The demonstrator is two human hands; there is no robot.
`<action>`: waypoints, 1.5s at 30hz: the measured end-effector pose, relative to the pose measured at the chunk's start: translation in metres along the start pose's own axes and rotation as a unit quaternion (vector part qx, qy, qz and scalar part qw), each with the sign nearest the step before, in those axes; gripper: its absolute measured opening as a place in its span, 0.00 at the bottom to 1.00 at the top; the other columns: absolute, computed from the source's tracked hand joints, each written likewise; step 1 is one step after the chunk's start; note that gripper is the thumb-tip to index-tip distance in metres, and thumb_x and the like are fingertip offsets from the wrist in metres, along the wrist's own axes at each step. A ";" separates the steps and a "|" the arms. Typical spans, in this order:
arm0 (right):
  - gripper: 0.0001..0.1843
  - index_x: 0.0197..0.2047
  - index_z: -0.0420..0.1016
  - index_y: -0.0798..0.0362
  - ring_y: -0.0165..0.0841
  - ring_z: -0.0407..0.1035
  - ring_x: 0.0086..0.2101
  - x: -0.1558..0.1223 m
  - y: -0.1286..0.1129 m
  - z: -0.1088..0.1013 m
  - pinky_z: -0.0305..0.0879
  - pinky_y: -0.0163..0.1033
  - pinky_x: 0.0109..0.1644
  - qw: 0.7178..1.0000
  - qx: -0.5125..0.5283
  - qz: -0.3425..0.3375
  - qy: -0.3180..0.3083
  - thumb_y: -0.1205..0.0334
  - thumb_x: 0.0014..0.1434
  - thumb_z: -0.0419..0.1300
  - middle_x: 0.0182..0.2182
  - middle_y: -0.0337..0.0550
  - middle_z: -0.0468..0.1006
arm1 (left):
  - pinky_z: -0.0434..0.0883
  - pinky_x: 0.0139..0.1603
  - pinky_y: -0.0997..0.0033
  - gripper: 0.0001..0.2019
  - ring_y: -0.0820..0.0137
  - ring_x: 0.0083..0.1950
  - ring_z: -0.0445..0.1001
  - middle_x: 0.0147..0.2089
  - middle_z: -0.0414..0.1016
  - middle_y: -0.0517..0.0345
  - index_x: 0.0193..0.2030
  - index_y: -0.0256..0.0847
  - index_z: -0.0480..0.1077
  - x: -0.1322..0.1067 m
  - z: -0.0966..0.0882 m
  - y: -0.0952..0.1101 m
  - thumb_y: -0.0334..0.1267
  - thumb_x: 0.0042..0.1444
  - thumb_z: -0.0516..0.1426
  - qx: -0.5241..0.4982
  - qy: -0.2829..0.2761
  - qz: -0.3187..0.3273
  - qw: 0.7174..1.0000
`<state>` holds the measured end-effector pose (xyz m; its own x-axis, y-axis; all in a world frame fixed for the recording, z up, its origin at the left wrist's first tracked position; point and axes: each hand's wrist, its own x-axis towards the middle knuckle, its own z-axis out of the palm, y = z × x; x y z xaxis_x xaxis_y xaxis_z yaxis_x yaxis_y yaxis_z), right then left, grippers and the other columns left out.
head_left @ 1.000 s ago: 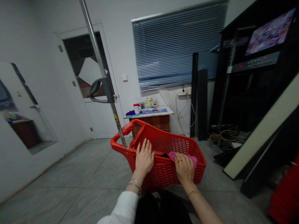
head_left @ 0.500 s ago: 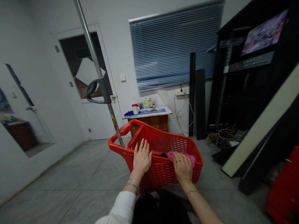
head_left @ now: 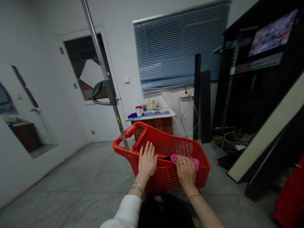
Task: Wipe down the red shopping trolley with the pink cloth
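A red plastic shopping cart (head_left: 171, 136) with perforated walls stands in front of me. My left hand (head_left: 147, 161) lies flat on its near rim, fingers stretched out over the edge. My right hand (head_left: 186, 171) is closed around a pink cloth (head_left: 195, 162) and presses it against the near rim farther right. Something dark lies inside the cart beside the cloth; its kind is unclear. At the cart's handle end, a metal pole (head_left: 99, 57) with a grey loop grip (head_left: 105, 92) rises up past the top of the view.
Behind the cart stands a small wooden cabinet (head_left: 152, 124) with bottles and a purple cloth on top. A dark rack (head_left: 247, 91) with a screen is at right, near loose cables (head_left: 228, 137) and a leaning pale panel (head_left: 266, 129). A mirror (head_left: 28, 126) hangs at left.
The view has shifted slightly, so most things sit a little farther right. My right hand still grips the pink cloth at the rim, and my left hand stays on the cart.
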<state>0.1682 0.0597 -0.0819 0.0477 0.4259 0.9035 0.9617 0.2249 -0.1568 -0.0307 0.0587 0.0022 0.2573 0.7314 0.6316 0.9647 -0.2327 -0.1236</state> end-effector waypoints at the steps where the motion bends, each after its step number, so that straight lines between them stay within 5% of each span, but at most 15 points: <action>1: 0.16 0.50 0.76 0.56 0.39 0.69 0.48 0.002 -0.010 0.003 0.57 0.46 0.57 1.000 -0.003 0.008 0.008 0.62 0.69 0.50 0.45 0.49 0.81 | 0.43 0.75 0.50 0.26 0.64 0.76 0.43 0.72 0.55 0.52 0.67 0.38 0.62 0.000 0.001 0.002 0.45 0.68 0.42 0.000 0.000 -0.001 1.000; 6: 0.16 0.52 0.76 0.55 0.38 0.69 0.49 0.012 -0.059 0.017 0.57 0.45 0.58 0.999 0.032 -0.012 -0.006 0.63 0.69 0.49 0.47 0.48 0.80 | 0.43 0.74 0.50 0.25 0.64 0.76 0.44 0.72 0.56 0.52 0.67 0.39 0.62 -0.002 0.002 -0.001 0.46 0.69 0.41 0.007 0.003 0.003 1.000; 14: 0.17 0.52 0.76 0.55 0.39 0.69 0.49 -0.004 0.023 -0.003 0.57 0.46 0.58 1.000 0.006 -0.019 -0.010 0.61 0.69 0.49 0.47 0.48 0.80 | 0.45 0.74 0.51 0.25 0.63 0.76 0.44 0.72 0.55 0.52 0.66 0.38 0.63 0.000 0.000 -0.004 0.46 0.69 0.41 0.005 -0.003 0.001 1.000; 22: 0.17 0.52 0.76 0.53 0.38 0.70 0.46 0.014 -0.055 0.014 0.59 0.45 0.55 0.999 0.045 -0.012 -0.017 0.62 0.68 0.48 0.45 0.49 0.80 | 0.45 0.74 0.50 0.25 0.62 0.75 0.45 0.71 0.57 0.54 0.68 0.42 0.60 -0.001 0.000 -0.002 0.46 0.68 0.43 0.003 0.009 0.002 1.000; 30: 0.16 0.49 0.77 0.55 0.38 0.70 0.46 0.000 0.023 -0.008 0.59 0.44 0.55 1.000 -0.009 0.000 -0.003 0.61 0.69 0.50 0.44 0.47 0.81 | 0.46 0.74 0.51 0.26 0.63 0.76 0.43 0.72 0.55 0.52 0.67 0.38 0.61 0.000 -0.002 0.000 0.46 0.68 0.42 0.001 -0.004 -0.003 1.000; 36: 0.16 0.50 0.77 0.53 0.39 0.70 0.47 0.012 -0.048 0.011 0.58 0.46 0.56 1.000 0.024 0.000 0.004 0.63 0.68 0.50 0.45 0.48 0.81 | 0.46 0.74 0.50 0.26 0.63 0.75 0.45 0.72 0.54 0.50 0.67 0.36 0.61 -0.001 -0.002 0.000 0.45 0.68 0.42 0.000 0.001 -0.002 1.000; 38: 0.16 0.52 0.76 0.53 0.39 0.69 0.47 0.013 -0.055 0.012 0.58 0.46 0.57 0.999 0.039 -0.012 -0.009 0.62 0.68 0.50 0.46 0.48 0.80 | 0.47 0.73 0.49 0.26 0.62 0.75 0.46 0.72 0.55 0.50 0.67 0.36 0.61 -0.002 -0.003 -0.003 0.45 0.68 0.42 0.001 -0.003 -0.005 1.000; 45: 0.16 0.52 0.76 0.55 0.39 0.69 0.49 -0.002 0.013 -0.005 0.57 0.46 0.58 1.000 0.007 -0.010 -0.014 0.61 0.68 0.51 0.47 0.47 0.80 | 0.47 0.73 0.49 0.26 0.63 0.75 0.44 0.72 0.55 0.50 0.67 0.36 0.61 -0.001 -0.003 -0.003 0.45 0.68 0.42 0.005 -0.006 -0.008 1.000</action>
<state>0.1817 0.0572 -0.0841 0.0212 0.4456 0.8950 0.9583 0.2460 -0.1452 -0.0336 0.0567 0.0040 0.2424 0.7432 0.6236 0.9692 -0.2140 -0.1217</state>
